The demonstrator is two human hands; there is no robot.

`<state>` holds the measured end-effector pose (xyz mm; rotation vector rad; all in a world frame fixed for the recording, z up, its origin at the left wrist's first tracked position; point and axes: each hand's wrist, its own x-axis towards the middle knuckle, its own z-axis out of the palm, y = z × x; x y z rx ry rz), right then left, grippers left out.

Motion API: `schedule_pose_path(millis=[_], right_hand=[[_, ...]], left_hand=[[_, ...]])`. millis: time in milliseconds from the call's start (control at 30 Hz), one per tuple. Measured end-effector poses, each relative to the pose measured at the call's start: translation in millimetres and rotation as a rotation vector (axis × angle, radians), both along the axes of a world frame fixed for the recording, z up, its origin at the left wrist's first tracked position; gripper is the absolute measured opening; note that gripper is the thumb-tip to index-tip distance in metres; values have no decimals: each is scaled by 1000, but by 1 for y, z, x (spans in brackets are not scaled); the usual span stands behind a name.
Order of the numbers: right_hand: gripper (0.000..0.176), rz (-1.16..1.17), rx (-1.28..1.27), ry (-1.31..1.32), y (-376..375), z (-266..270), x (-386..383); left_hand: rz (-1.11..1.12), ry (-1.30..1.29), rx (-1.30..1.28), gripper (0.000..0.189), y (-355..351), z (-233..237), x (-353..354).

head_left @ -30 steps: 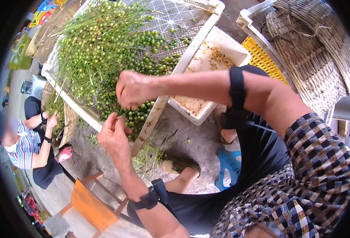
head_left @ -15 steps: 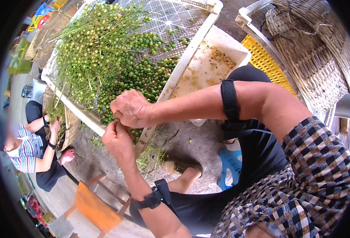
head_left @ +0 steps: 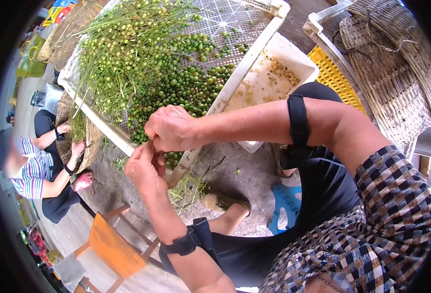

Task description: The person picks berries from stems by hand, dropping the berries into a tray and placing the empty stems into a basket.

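Note:
My right hand (head_left: pixel 171 129) is closed, its bent fingertips meeting those of my left hand (head_left: pixel 146 168) over the near corner of a white plastic mesh crate (head_left: pixel 248 53). My left hand is pinched shut, thumb against the fingers. Whatever lies between the fingertips is too small or hidden to make out. Just beyond my hands, loose small round green fruits (head_left: pixel 191 88) are spread over the crate's mesh floor. A heap of thin green stems with fruits still attached (head_left: pixel 127 53) fills the crate's left side.
A white tub (head_left: pixel 254 93) with yellowish bits sits beside the crate. Woven baskets (head_left: pixel 386 63) and a yellow crate (head_left: pixel 335 73) stand at right. An orange wooden chair (head_left: pixel 113 246) and a blue stool (head_left: pixel 285 207) are lower down. Another person (head_left: pixel 39 166) sits at left, handling stems.
The whole view has shifted slightly, moving the crate to the right. My hands stay together, with my left fingers slightly repositioned. The other person's hands have moved apart a little.

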<state>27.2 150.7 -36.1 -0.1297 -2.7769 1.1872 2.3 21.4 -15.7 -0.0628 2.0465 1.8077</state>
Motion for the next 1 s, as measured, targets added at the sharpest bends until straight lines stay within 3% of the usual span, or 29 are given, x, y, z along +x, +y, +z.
schedule_pose_path(millis=[67, 133, 200, 233, 267, 300, 333, 400, 533, 633, 733, 800, 833, 900, 933, 1000], right_hand=[[15, 108, 47, -24, 11, 7, -8], [18, 66, 139, -16, 32, 1, -24], [22, -30, 261, 29, 57, -21, -36], [32, 26, 200, -166, 60, -12, -32], [32, 28, 202, -163, 55, -16, -31], [34, 95, 250, -43, 45, -25, -27], [36, 160, 296, 77, 35, -26, -21], [36, 313, 375, -53, 22, -19, -11], [25, 315, 379, -102, 36, -14, 1], [28, 234, 375, -197, 76, -8, 4], [33, 138, 408, -263, 108, -1, 3], [33, 14, 514, -290, 123, -1, -1], [31, 3, 560, -280, 132, -1, -4], [30, -11, 609, -275, 139, -1, -6], [25, -83, 603, -209, 135, 1, -6], [21, -153, 596, -145, 122, 2, -7]], left_hand=[[33, 8, 23, 11, -11, -1, -6], [38, 234, -294, 7, -26, 2, -14], [88, 298, -219, 6, -47, 0, -22], [22, 491, -396, 10, -57, 3, -25], [-46, 683, -574, 13, -62, 5, -27], [-46, 683, -575, 13, -64, 7, -25], [-67, 635, -790, 16, -65, 11, -24], [-110, 526, -1208, 22, -63, 16, -21], [-145, 583, -1231, 21, -59, 23, -18], [-112, 570, -1190, 21, -57, 22, -18], [-156, 724, -1082, 21, -58, 7, -26], [-126, 710, -640, 18, -53, 0, -27], [-125, 709, -638, 18, -48, 0, -25], [-235, 795, -470, 14, -34, 3, -14], [-237, 793, -467, 14, -28, 7, -9], [-461, 778, -580, 11, -19, 17, 3]])
